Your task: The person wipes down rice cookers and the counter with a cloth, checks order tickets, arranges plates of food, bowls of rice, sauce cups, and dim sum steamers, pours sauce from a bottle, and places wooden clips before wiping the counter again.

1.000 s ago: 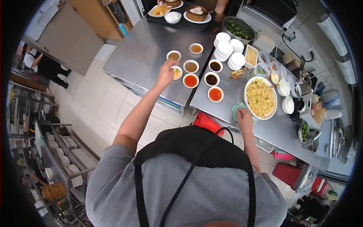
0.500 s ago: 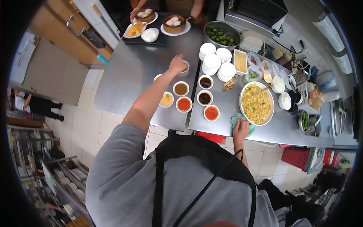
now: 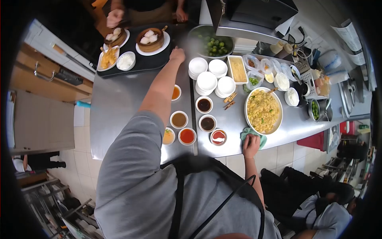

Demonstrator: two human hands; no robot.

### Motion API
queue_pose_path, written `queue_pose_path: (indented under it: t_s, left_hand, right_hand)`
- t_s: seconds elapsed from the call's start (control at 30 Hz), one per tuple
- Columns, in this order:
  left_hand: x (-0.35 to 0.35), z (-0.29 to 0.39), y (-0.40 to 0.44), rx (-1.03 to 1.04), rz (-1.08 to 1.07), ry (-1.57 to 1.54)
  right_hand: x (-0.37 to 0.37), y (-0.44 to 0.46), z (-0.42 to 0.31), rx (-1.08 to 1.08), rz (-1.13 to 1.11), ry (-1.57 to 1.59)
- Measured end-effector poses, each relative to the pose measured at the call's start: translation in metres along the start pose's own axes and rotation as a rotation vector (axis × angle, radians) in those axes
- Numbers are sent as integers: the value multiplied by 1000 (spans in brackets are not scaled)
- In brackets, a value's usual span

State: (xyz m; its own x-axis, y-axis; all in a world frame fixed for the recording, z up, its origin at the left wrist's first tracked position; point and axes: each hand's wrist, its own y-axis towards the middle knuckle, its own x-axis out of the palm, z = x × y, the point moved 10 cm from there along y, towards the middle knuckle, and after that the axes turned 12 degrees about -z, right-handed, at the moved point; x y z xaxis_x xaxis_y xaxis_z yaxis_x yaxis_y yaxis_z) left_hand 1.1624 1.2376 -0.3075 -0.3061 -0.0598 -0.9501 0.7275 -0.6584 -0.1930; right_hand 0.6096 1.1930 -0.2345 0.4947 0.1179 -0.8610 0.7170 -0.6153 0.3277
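— Left hand (image 3: 177, 55)?
— One, arm extended along the bench (image 3: 123, 103). Located at the right edge of the black tray (image 3: 147, 62), near the white plate (image 3: 164, 46) under the bamboo steamer (image 3: 152, 48). Contact with the tray: cannot tell. Anything in the fingers: cannot tell.

— Right hand (image 3: 251, 146)?
— One, fingers curled down on a green cloth (image 3: 261, 140), at the near edge below the dish of yellow food (image 3: 264, 111). Whether it grips the cloth or only rests on it: cannot tell.

— Tray, location and contents?
— Far end of the bench, before another person's hands. Two steamers, one plate of fried food (image 3: 108, 59), one white bowl (image 3: 126, 61).

— Step in hand?
— Judged: a reach to the tray's side, right hand idle on the cloth.

— Requirement of the next move?
— Judged: sure placing of the left fingers, and clearance over the orange sauce bowl (image 3: 176, 93), partly hidden by the arm.
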Motion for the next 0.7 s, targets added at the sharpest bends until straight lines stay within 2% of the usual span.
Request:
queue_pose_path:
  t_s: [0.1,0.13,0.17,0.27,0.33,0.37,0.43,0.5,0.57,0.63,0.7]
  left_hand:
    - [14,-4,12,-7,-26,-110]
    - [11,4,1,42,85,-53]
    - [20,6,-8,40,77,-56]
    - [9,25,-71,111,96,-102]
    - [22,35,-102,227,-16,39]
    - [19,29,-119,219,-15,44]
    - [-29,11,-167,190,200,-210]
    - [-49,-6,-209,92,96,-348]
    - [-40,15,-261,145,-104,-638]
    - [-11,80,-302,293,-326,-754]
    - [11,141,-323,411,-414,-678]
  right_hand:
    - [-1,2,1,15,-12,-10]
    - [-1,2,0,11,-18,1]
    - [-1,3,-1,3,-25,15]
    - [-2,2,-1,-15,11,-6]
    - [-3,2,-3,-29,14,0]
    - [-5,2,-4,-39,24,0]
    - [-6,1,-4,-44,30,16]
    - [-7,-1,-2,-50,48,25]
    - [-7,-4,1,-29,56,42]
    - [-7,-6,3,-30,40,28]
    - [-8,-5,5,-36,43,30]
